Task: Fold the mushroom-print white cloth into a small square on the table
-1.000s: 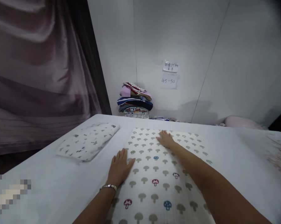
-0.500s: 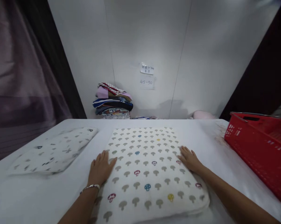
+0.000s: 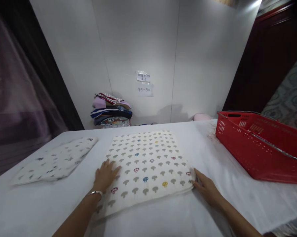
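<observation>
A folded white cloth (image 3: pixel 145 164) printed with grey and coloured mushrooms lies flat in front of me on the white-covered table. On its left edge rests my left hand (image 3: pixel 105 176), open, fingers spread and palm down, with a silver bracelet at the wrist. My right hand (image 3: pixel 207 187) is at the cloth's near right corner. Its thumb and fingertips touch the edge there and stay apart from each other; the undersides of the fingers are hidden.
Another folded white cloth (image 3: pixel 54 161) with small scattered prints lies to the left. A red plastic basket (image 3: pixel 252 151) with metal handles stands at the right. Behind the table's far edge are a stack of folded fabrics (image 3: pixel 111 110) and a wall with paper labels (image 3: pixel 145 89).
My right hand has slid along the cloth's right edge toward me, to the near corner. My left hand stays on the left edge. The view has turned right, showing more of the basket.
</observation>
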A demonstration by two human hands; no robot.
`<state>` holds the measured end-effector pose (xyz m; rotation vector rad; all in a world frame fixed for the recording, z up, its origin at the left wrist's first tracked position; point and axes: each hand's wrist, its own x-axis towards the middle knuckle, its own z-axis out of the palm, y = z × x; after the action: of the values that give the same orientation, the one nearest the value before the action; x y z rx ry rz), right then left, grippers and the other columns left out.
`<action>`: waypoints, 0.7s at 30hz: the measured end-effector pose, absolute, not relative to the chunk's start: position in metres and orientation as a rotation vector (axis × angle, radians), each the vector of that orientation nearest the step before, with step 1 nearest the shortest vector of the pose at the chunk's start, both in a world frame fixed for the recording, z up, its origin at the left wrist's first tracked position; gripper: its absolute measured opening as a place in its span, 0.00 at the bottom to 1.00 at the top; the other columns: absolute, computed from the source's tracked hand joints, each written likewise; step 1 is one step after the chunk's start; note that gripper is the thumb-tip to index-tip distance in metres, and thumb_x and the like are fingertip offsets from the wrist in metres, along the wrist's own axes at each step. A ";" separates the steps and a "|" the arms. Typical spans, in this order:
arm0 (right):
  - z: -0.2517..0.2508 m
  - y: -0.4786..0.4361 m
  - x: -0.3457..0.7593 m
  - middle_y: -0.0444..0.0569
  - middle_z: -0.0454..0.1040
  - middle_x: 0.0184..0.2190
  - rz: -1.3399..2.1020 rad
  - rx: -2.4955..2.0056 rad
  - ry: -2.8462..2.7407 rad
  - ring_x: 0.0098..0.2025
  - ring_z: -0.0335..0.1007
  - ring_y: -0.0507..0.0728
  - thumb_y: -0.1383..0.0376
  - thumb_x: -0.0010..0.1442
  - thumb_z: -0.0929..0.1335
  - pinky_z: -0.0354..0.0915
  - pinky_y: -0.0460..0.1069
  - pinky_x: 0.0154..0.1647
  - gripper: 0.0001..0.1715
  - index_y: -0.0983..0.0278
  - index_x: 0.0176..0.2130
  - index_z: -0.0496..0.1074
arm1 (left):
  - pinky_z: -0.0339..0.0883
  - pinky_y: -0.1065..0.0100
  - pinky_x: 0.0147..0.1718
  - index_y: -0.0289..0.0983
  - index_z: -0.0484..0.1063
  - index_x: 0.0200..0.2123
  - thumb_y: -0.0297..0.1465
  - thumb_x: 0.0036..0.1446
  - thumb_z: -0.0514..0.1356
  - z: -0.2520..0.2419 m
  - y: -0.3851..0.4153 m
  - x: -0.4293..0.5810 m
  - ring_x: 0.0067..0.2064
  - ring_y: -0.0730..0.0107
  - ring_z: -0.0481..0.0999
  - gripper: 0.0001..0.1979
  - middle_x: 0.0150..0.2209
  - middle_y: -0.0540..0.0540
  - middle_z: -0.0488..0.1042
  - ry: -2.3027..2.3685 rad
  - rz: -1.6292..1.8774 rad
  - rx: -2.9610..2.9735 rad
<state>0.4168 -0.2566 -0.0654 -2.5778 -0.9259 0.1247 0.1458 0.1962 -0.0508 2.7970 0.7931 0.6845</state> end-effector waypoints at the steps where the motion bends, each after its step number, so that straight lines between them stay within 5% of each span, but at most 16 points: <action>1: -0.061 -0.256 0.416 0.30 0.58 0.68 0.168 -2.517 -0.913 0.70 0.55 0.63 0.40 0.59 0.54 0.60 0.63 0.68 0.44 0.34 0.72 0.41 | 0.64 0.35 0.51 0.36 0.80 0.49 0.62 0.61 0.36 -0.050 0.177 0.150 0.64 0.33 0.66 0.46 0.60 0.31 0.73 0.895 0.668 2.767; 5: -0.053 -0.245 0.418 0.47 0.68 0.65 0.330 -2.403 -0.778 0.63 0.67 0.73 0.44 0.59 0.55 0.65 0.67 0.65 0.50 0.55 0.75 0.44 | 0.57 0.42 0.65 0.38 0.74 0.60 0.54 0.65 0.46 -0.042 0.084 0.172 0.69 0.42 0.60 0.35 0.69 0.34 0.59 0.760 0.365 2.751; 8: -0.054 -0.238 0.419 0.51 0.71 0.63 0.393 -2.306 -0.641 0.54 0.75 0.75 0.46 0.59 0.59 0.72 0.67 0.55 0.50 0.57 0.74 0.49 | 0.51 0.42 0.70 0.39 0.68 0.65 0.50 0.66 0.49 -0.039 0.019 0.185 0.72 0.44 0.52 0.32 0.72 0.39 0.52 0.537 0.199 2.751; 13: -0.047 -0.243 0.408 0.55 0.70 0.63 0.478 -1.974 -0.274 0.47 0.78 0.69 0.54 0.59 0.66 0.76 0.63 0.46 0.45 0.55 0.72 0.54 | 0.47 0.46 0.72 0.45 0.65 0.67 0.46 0.66 0.54 -0.052 -0.039 0.191 0.73 0.52 0.51 0.29 0.72 0.44 0.55 0.402 0.171 2.809; 17: -0.019 -0.250 0.391 0.59 0.79 0.48 0.569 -1.624 0.008 0.40 0.79 0.59 0.67 0.60 0.70 0.77 0.51 0.40 0.43 0.66 0.70 0.55 | 0.48 0.42 0.70 0.44 0.64 0.67 0.42 0.67 0.53 -0.053 -0.049 0.189 0.73 0.52 0.53 0.27 0.70 0.45 0.60 0.410 0.248 2.872; 21: -0.002 -0.250 0.387 0.55 0.81 0.37 0.635 -1.539 0.037 0.35 0.78 0.55 0.70 0.63 0.70 0.76 0.48 0.36 0.36 0.73 0.66 0.58 | 0.48 0.42 0.70 0.43 0.65 0.66 0.41 0.67 0.55 -0.044 -0.050 0.190 0.72 0.52 0.54 0.25 0.70 0.43 0.61 0.413 0.239 2.890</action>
<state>0.3869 -0.2495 -0.0021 -1.5394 0.0366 0.6350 0.1897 -0.0499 -0.0444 2.8897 0.4132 0.2387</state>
